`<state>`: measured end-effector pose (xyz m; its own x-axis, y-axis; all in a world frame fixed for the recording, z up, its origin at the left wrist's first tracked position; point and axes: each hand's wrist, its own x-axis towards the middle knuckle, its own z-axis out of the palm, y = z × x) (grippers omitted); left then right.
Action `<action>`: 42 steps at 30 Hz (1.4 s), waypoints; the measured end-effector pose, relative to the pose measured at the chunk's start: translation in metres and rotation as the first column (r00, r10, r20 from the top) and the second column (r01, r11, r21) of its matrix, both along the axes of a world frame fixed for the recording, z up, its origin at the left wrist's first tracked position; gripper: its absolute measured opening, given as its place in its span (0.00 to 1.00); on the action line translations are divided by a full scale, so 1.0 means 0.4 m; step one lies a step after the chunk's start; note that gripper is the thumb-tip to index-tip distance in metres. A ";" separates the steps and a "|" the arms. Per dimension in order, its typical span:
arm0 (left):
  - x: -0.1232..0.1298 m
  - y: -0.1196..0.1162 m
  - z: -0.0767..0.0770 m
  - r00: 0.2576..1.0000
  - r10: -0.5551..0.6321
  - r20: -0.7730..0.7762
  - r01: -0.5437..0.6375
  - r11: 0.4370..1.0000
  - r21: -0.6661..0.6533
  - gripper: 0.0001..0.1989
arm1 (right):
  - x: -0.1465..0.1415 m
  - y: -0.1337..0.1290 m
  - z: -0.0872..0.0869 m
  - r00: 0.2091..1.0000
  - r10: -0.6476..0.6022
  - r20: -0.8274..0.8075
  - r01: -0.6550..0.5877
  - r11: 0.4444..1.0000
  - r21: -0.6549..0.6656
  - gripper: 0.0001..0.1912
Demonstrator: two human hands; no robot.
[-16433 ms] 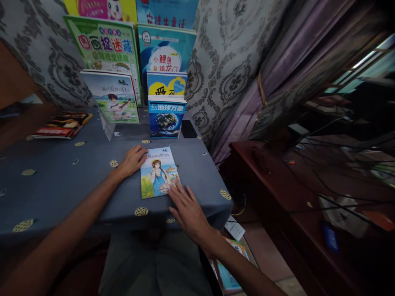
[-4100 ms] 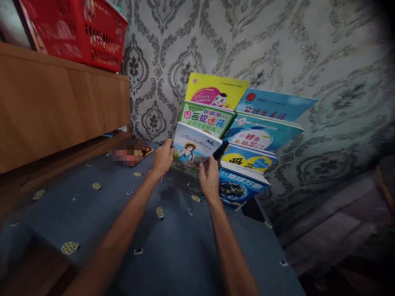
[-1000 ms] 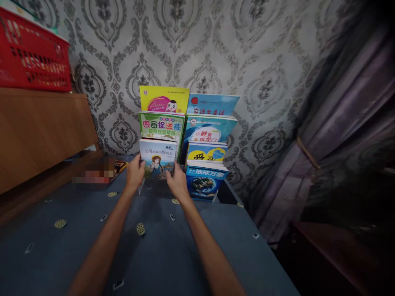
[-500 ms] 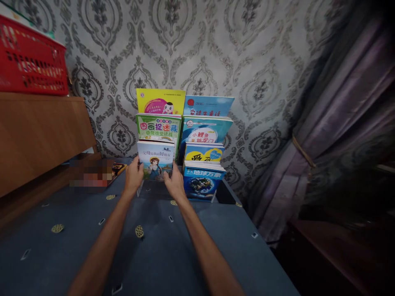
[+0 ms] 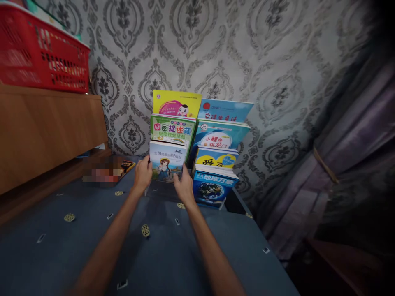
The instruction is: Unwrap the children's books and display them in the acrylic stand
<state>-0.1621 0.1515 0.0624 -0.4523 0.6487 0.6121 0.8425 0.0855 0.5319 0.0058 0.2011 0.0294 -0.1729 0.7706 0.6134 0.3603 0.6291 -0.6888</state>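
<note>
Between my two hands is a book (image 5: 167, 164) with a pale blue cover and a drawn girl in a straw hat. My left hand (image 5: 143, 176) grips its left edge, and my right hand (image 5: 185, 186) grips its right edge, both with thumbs at the front. Behind it stand a green book (image 5: 170, 128) and, higher up, a yellow book (image 5: 191, 100). The column on the right holds a dark blue book with a globe (image 5: 211, 191), a yellow and blue book (image 5: 216, 158), a teal book (image 5: 228, 133) and a light blue book (image 5: 230, 109).
At left, a red plastic basket (image 5: 61, 61) sits on a wooden cabinet (image 5: 52, 131). A partly blurred-out book (image 5: 125, 166) lies flat on the blue patterned cloth (image 5: 160, 263). A patterned wall stands behind; a tied curtain (image 5: 296, 205) hangs at right.
The whole view has shifted, so the books and hands appear further right. Both hands keep their grip on the pale blue book, which stays in front of the green one.
</note>
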 end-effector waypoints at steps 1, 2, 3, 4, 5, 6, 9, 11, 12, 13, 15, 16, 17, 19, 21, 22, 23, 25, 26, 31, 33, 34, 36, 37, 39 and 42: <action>-0.003 0.002 -0.001 1.000 -0.007 0.016 0.007 1.000 0.001 0.21 | 0.000 0.001 -0.001 1.000 0.000 0.000 0.000 1.000 0.003 0.31; -0.006 0.005 -0.001 0.999 -0.023 0.034 0.023 1.000 0.004 0.21 | 0.000 0.002 -0.002 1.000 -0.001 0.000 0.001 1.000 0.005 0.31; -0.009 0.008 -0.003 0.998 -0.043 0.053 0.043 0.999 0.012 0.21 | 0.000 0.003 -0.003 1.000 -0.002 -0.001 0.002 1.000 0.005 0.31; -0.011 0.010 -0.004 0.996 -0.064 0.068 0.062 0.998 0.023 0.21 | 0.000 0.004 -0.004 1.000 -0.004 -0.001 0.004 1.000 0.006 0.31; -0.013 0.012 -0.005 0.994 -0.077 0.080 0.074 0.997 0.034 0.21 | 0.001 0.005 -0.005 1.000 -0.004 -0.001 0.004 1.000 0.006 0.31; -0.015 0.014 -0.006 0.993 -0.081 0.087 0.078 0.996 0.043 0.21 | 0.001 0.007 -0.006 1.000 -0.003 0.000 0.003 1.000 0.006 0.31; -0.017 0.016 -0.007 0.994 -0.066 0.085 0.062 0.997 0.049 0.21 | 0.003 0.010 -0.009 1.000 0.001 0.000 -0.001 1.000 0.006 0.31; -0.017 0.015 -0.006 0.996 -0.055 0.073 0.053 0.998 0.035 0.20 | 0.003 0.009 -0.008 1.000 0.001 -0.003 -0.001 1.000 -0.002 0.31; -0.017 0.015 -0.005 0.997 -0.051 0.064 0.050 0.998 0.026 0.19 | 0.003 0.008 -0.006 1.000 0.001 -0.003 -0.001 1.000 -0.007 0.31; -0.016 0.014 -0.004 0.997 -0.046 0.054 0.045 0.999 0.017 0.19 | 0.004 0.007 -0.004 1.000 0.002 -0.002 -0.002 1.000 -0.012 0.31; -0.013 0.012 -0.002 0.999 -0.037 0.032 0.037 0.999 0.005 0.18 | 0.005 0.004 0.001 1.000 0.003 0.002 -0.003 1.000 -0.018 0.31; -0.011 0.010 -0.001 0.999 -0.034 0.020 0.034 0.999 0.002 0.19 | 0.005 0.003 0.003 1.000 0.004 0.004 -0.004 1.000 -0.019 0.30; -0.009 0.008 0.000 0.999 -0.032 0.008 0.032 0.999 -0.002 0.19 | 0.005 0.002 0.004 1.000 0.006 0.005 -0.006 1.000 -0.019 0.30; -0.006 0.005 0.002 1.000 -0.029 -0.008 0.029 1.000 -0.013 0.19 | 0.004 0.000 0.005 1.000 0.005 0.002 -0.005 1.000 -0.019 0.30; -0.003 0.002 0.003 0.999 -0.027 -0.020 0.027 0.999 -0.019 0.19 | 0.000 0.000 0.003 1.000 0.000 -0.010 0.000 1.000 -0.015 0.31; -0.002 0.001 0.004 0.999 -0.026 -0.027 0.025 0.999 -0.019 0.19 | -0.002 0.000 0.002 1.000 0.000 -0.017 0.000 1.000 -0.012 0.32; -0.001 0.000 0.004 0.999 -0.023 -0.034 0.023 1.000 -0.018 0.19 | -0.004 0.000 0.001 1.000 0.003 -0.023 -0.003 1.000 -0.009 0.33; 0.001 -0.002 0.004 0.999 -0.014 -0.051 0.013 1.000 -0.023 0.20 | -0.006 -0.001 0.003 1.000 0.016 -0.026 -0.016 1.000 -0.008 0.34; 0.002 -0.003 0.005 0.998 -0.010 -0.058 0.008 0.999 -0.031 0.20 | -0.006 -0.001 0.004 0.999 0.022 -0.023 -0.022 1.000 -0.009 0.34; 0.004 -0.004 0.005 0.997 -0.009 -0.074 0.006 0.999 -0.046 0.18 | 0.002 0.000 0.014 0.999 0.044 -0.014 -0.044 0.999 -0.014 0.33; 0.005 -0.005 0.005 0.997 -0.009 -0.072 0.007 0.999 -0.032 0.17 | 0.005 0.001 0.015 0.998 0.059 -0.011 -0.059 0.998 -0.028 0.34; 0.005 -0.005 0.005 0.998 -0.008 -0.068 0.006 1.000 -0.030 0.17 | 0.005 0.001 0.015 0.998 0.063 -0.010 -0.063 0.997 -0.034 0.34; 0.006 -0.004 0.005 0.998 -0.005 -0.056 0.004 1.000 -0.029 0.16 | 0.005 0.001 0.014 0.998 0.062 -0.011 -0.062 0.997 -0.037 0.33; 0.007 -0.004 0.005 0.999 -0.006 -0.051 0.004 1.000 -0.026 0.16 | 0.005 0.001 0.014 0.998 0.056 -0.011 -0.056 0.998 -0.034 0.33; 0.008 -0.004 0.005 0.999 -0.011 -0.046 0.010 1.000 -0.015 0.16 | 0.003 0.001 0.013 0.999 0.039 -0.007 -0.040 0.999 -0.029 0.33; 0.009 -0.003 0.004 0.999 -0.017 -0.045 0.016 1.000 -0.005 0.17 | 0.002 0.003 0.010 0.999 0.036 -0.003 -0.037 0.999 -0.027 0.34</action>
<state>-0.1587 0.1504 0.0641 -0.4136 0.6590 0.6282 0.8668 0.0739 0.4932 0.0065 0.2024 0.0336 -0.1997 0.7802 0.5928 0.3356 0.6228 -0.7067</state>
